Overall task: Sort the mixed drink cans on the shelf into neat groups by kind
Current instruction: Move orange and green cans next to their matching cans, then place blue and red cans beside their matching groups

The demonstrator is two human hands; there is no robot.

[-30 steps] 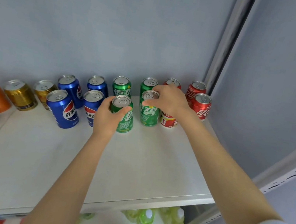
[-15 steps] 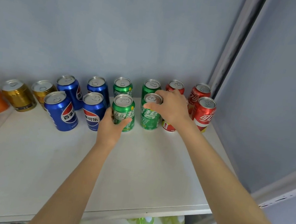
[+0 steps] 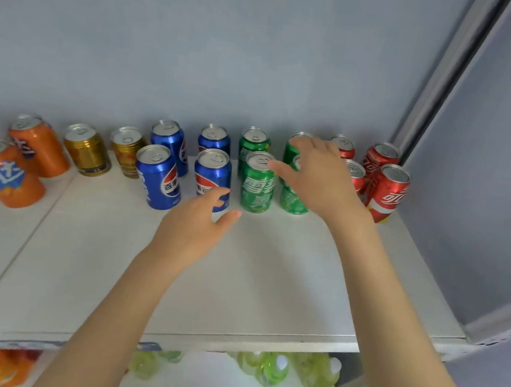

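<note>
Over the white shelf (image 3: 267,279), the left hand (image 3: 195,224) hovers with fingers loose and empty, just before a blue can (image 3: 212,170). Farther back, the right hand (image 3: 320,180), fingers spread and holding nothing, hangs over the green cans (image 3: 257,183), which stand upright, tops up, near the shelf's back.

Cans (image 3: 257,182) stand grouped by colour on shelf (image 3: 267,279).

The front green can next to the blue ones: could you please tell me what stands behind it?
A second green can stands just behind the front green can. Only its lid and upper side show; its lower part is covered.
</note>
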